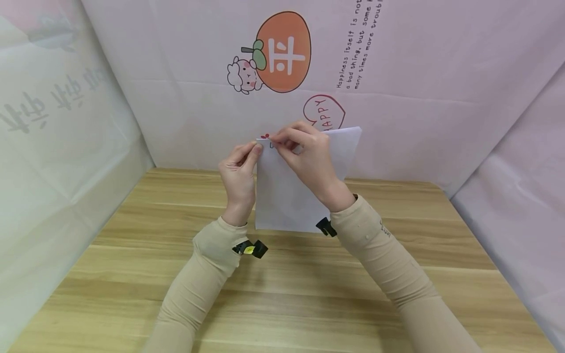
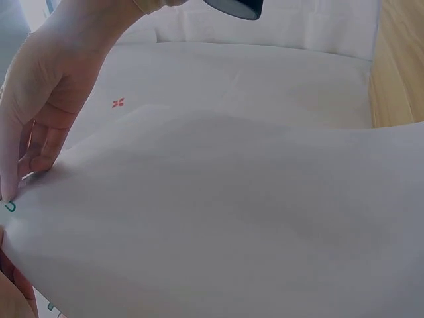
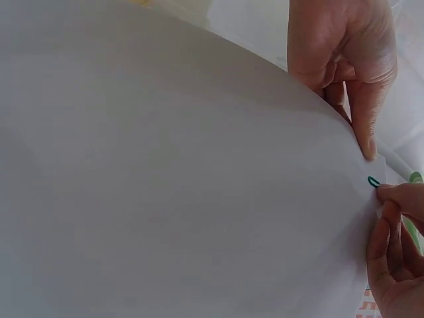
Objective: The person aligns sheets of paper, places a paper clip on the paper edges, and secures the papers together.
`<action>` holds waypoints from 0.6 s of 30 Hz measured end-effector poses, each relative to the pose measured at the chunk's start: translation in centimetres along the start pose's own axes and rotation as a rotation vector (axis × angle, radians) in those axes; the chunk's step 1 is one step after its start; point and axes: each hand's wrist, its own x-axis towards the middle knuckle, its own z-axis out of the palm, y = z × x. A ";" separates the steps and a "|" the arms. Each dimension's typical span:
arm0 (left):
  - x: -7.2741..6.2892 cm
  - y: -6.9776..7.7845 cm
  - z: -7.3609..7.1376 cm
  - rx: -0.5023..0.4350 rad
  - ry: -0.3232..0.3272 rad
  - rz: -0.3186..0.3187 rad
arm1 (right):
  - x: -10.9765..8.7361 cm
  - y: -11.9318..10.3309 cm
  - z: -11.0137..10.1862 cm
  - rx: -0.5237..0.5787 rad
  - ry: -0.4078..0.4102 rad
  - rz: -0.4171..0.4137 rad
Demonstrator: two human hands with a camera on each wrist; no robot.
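Observation:
White paper sheets (image 1: 291,196) hang upright above the table, their top edge toward the back wall. My left hand (image 1: 240,169) pinches the top left corner between thumb and fingers; in the right wrist view the left hand (image 3: 344,59) grips that edge from above. A green paper clip (image 3: 373,181) sits on the top edge near this corner, its looped end lying over the front of the paper. My right hand (image 1: 309,149) pinches the clip's other end at the edge, its thumb tip right beside the loop. The clip's far side is hidden behind the paper.
Below the hands is a wood-grain table (image 1: 273,304). A white printed cloth (image 1: 190,113) hangs behind it, with an orange fruit drawing (image 1: 284,51), and more cloth hangs at both sides. Black wrist cameras sit on both sleeves, close to the paper's lower part.

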 end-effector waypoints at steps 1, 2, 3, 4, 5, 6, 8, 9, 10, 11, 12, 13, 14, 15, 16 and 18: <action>0.0 0.0 0.0 0.001 0.001 0.000 | 0.0 0.0 0.0 0.001 -0.001 0.000; 0.0 -0.1 0.0 0.002 0.001 0.000 | 0.0 0.1 0.0 0.002 -0.002 0.000; 0.0 -0.1 0.0 0.005 0.000 0.000 | 0.0 0.1 0.0 0.002 -0.002 -0.002; 0.0 -0.1 0.0 0.007 -0.002 0.000 | 0.0 0.1 0.0 0.002 -0.002 -0.005; 0.0 -0.1 0.0 0.005 -0.003 0.000 | 0.0 0.1 0.0 -0.001 0.000 -0.008; 0.0 -0.1 0.1 0.006 -0.005 0.000 | 0.0 0.1 -0.1 -0.006 0.000 -0.012; -0.1 -0.1 0.1 0.004 -0.005 0.000 | 0.0 0.1 -0.1 -0.017 -0.001 -0.022; -0.1 0.0 0.1 0.001 -0.003 -0.001 | 0.0 0.1 -0.1 -0.024 -0.002 -0.027; -0.1 -0.1 0.1 -0.005 -0.001 -0.003 | 0.0 0.1 -0.1 -0.031 -0.004 -0.033; -0.1 -0.1 0.1 -0.009 0.002 -0.004 | 0.0 0.1 -0.1 -0.038 -0.007 -0.037; 0.0 -0.1 0.1 -0.012 0.006 -0.004 | 0.0 0.1 -0.1 -0.043 -0.010 -0.042; 0.0 -0.1 0.2 -0.014 0.009 -0.003 | 0.0 0.1 -0.1 -0.045 -0.011 -0.045; 0.0 -0.2 0.2 -0.016 0.012 -0.002 | 0.0 0.1 -0.1 -0.046 -0.012 -0.048; 0.0 -0.2 0.2 -0.018 0.012 -0.001 | 0.0 0.0 -0.1 -0.049 -0.013 -0.049; 0.0 -0.2 0.2 -0.019 0.013 0.001 | 0.0 0.0 -0.1 -0.050 -0.013 -0.050; 0.0 -0.2 0.2 -0.020 0.012 0.003 | -0.1 0.0 -0.1 -0.053 -0.012 -0.050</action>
